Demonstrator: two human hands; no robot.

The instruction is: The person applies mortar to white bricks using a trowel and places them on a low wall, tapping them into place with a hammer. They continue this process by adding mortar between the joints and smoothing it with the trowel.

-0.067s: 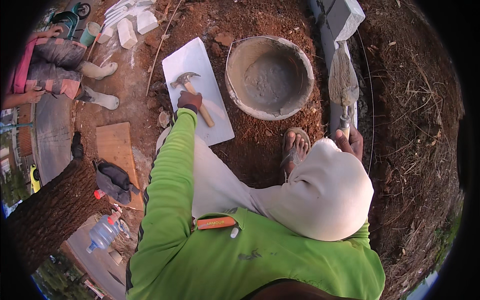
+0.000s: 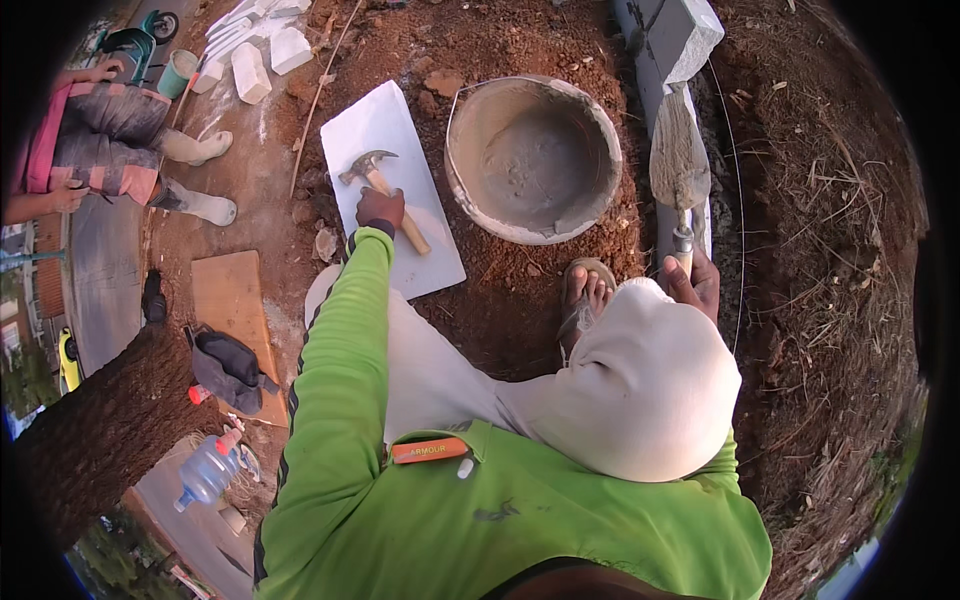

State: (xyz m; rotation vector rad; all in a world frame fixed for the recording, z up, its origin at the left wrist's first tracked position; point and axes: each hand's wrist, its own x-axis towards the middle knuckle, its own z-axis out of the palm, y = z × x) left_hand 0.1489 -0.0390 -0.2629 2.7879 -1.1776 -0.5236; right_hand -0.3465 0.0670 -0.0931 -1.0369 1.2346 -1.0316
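Note:
My left hand is closed round the wooden handle of a claw hammer. The hammer lies over, or just above, a flat white block on the soil; I cannot tell whether it touches. On the other side, my right hand grips the handle of a pointed trowel, its fingers partly hidden behind my raised knee. Grey mortar coats the trowel blade, which points away from me along a low row of pale blocks. Between the hands, a bucket holds wet grey mortar.
A taut string runs beside the block row. More white blocks lie at the far left, near another person's boots. A wooden board with a dark bag, a tree trunk and a water jug are at left.
The view has shifted slightly, so the bucket, blocks and trowel appear a little lower and further left. Both hands keep their grips.

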